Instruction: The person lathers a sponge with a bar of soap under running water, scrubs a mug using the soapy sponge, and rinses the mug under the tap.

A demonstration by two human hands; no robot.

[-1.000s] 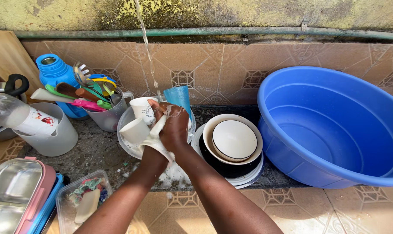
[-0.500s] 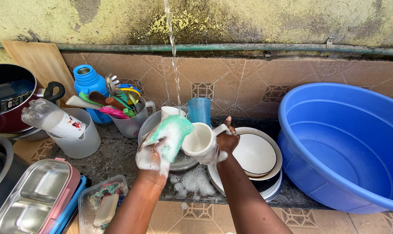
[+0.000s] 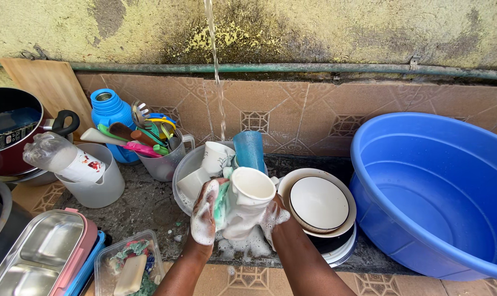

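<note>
Left hand: the left hand [image 3: 204, 212], thick with suds at lower centre of the frame, presses a green sponge [image 3: 222, 198] flat against the side of the white mug [image 3: 247, 198], fingers wrapped over the sponge so it bears on the wall.
Right hand: the right hand [image 3: 273, 215] is closed on the mug's other side from below, steadying it against the sponge's push.
White mug: held upright and slightly tilted, mouth up, in the middle of the frame just above the wet tabletop [image 3: 144, 205], foam dripping beneath it.
Water stream: a thin stream [image 3: 218, 93] falls from the top of the frame and lands behind the mug, into the metal basin [image 3: 184, 170], so the mug is soaped clear of the flow.
Basin contents: two more white cups [image 3: 215, 158] and a blue tumbler [image 3: 249, 149] stand or lie in it, close under the water.
Stacked bowls: a pile of bowls and plates [image 3: 318, 203] sits just right of the hands.
Blue tub: a large blue tub [image 3: 440, 186] fills the right side.
Left side: a jug of utensils [image 3: 161, 156], a blue flask [image 3: 108, 112], a grey container [image 3: 97, 183] and a steel lunch tray [image 3: 34, 255].
Soap box: a clear tub with a soap bar [image 3: 129, 268] lies at the lower left, near the left arm.
</note>
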